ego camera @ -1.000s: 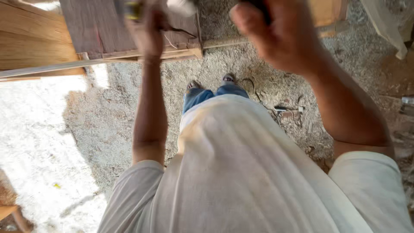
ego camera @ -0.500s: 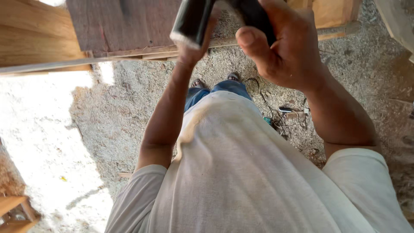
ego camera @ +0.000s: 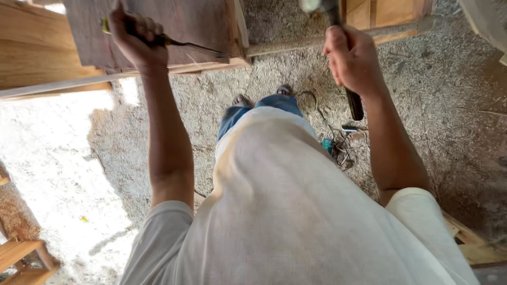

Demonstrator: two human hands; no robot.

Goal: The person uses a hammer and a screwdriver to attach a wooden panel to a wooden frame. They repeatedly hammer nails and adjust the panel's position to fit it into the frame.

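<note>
Left hand: fingers are wrapping tightly around the yellow-and-black handle of a chisel, holding it raised at the upper left.
Chisel: its dark metal blade is pointing right, the tip touching the face of a dark wooden board near the board's right edge.
Right hand: fingers are closing around the dark handle of a hammer; the handle end is hanging below the fist, the blurred head is sitting at the top edge.
Floor: sawdust is covering it; small tools are lying near the person's feet.
</note>
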